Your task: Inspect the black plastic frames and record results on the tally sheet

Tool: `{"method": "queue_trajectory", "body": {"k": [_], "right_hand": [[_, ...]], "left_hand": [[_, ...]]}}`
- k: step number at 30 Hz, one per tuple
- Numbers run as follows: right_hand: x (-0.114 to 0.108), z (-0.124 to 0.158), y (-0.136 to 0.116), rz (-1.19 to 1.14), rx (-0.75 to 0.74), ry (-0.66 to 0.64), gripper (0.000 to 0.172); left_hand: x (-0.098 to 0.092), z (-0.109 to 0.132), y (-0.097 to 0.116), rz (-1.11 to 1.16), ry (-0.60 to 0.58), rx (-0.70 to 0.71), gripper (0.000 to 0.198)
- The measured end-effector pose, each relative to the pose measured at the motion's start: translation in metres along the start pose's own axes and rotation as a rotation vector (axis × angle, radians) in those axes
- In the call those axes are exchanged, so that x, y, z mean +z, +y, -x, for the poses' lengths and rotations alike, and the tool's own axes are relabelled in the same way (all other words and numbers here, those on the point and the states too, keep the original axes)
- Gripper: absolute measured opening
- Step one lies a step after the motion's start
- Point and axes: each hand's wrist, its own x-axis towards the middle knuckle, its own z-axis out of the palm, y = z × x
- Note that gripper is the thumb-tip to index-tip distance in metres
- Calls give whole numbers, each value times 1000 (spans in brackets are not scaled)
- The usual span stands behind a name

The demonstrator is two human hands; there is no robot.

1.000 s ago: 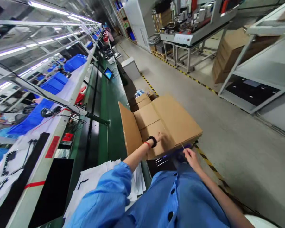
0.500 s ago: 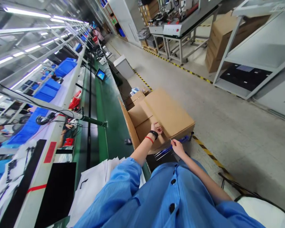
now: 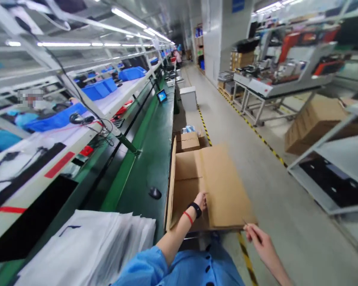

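Apart, the left hand [image 3: 199, 201] bears on the carton flap [image 3: 226, 186], seemingly to steady it, while the right hand [image 3: 256, 237] pinches a thin tool [image 3: 247, 226] at its near edge.

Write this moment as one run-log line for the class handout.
left hand: on cardboard box flap | right hand: pinches thin pointed tool

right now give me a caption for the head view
Left hand on the flap of an open cardboard box beside a green conveyor, right hand pinching a thin metal tool
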Motion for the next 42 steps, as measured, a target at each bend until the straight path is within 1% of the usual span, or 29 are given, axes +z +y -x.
{"method": "queue_trajectory", "body": {"k": [1,2,3,4,5,6,7,8,10,12,14,15,17,19,22,26,31,36,42], "right_hand": [[-28,-30,0,50,-48,1,78],[-53,-67,-4,100,-93,-11,82],[-73,-109,-10,150,-132,-38,81],[-87,-155,-18,200,-166,-78,75],[-95,-203,-28,247,-194,-122,68],[-97,-252,-39,295,-217,-179,57],[-93,-299,-51,346,-235,-234,48],[-84,-344,-63,398,-253,-288,42],[-56,-423,-85,497,-301,-398,34],[-21,-481,-102,584,-343,-506,30],[12,-519,-111,657,-376,-615,30],[27,-532,-112,688,-390,-669,30],[50,-547,-110,739,-417,-770,30],[63,-556,-105,780,-446,-858,30],[70,-566,-97,820,-485,-944,31],[76,-572,-91,818,-520,-1007,31],[84,-568,-84,752,-517,-1028,29],[88,-565,-77,704,-462,-1011,33],[87,-559,-65,690,-361,-999,31]], "left_hand": [[3,-6,-1,-12,27,13,32],[6,-11,-2,-26,61,31,31],[8,-16,-4,-42,97,53,29],[9,-21,-6,-58,133,76,27],[10,-24,-10,-78,167,98,25],[10,-26,-14,-101,200,117,22],[9,-27,-19,-127,231,133,20],[9,-27,-24,-154,261,146,19],[6,-26,-34,-206,316,168,16],[4,-23,-43,-255,364,180,13],[1,-19,-51,-300,399,180,22],[0,-16,-54,-321,409,178,27],[-1,-12,-60,-359,411,171,34],[0,-6,-65,-393,402,169,35],[6,2,-71,-433,409,180,36],[15,8,-72,-461,426,180,38],[23,13,-67,-467,444,177,36],[31,23,-65,-471,458,180,33],[27,27,-60,-491,437,192,29]]}}
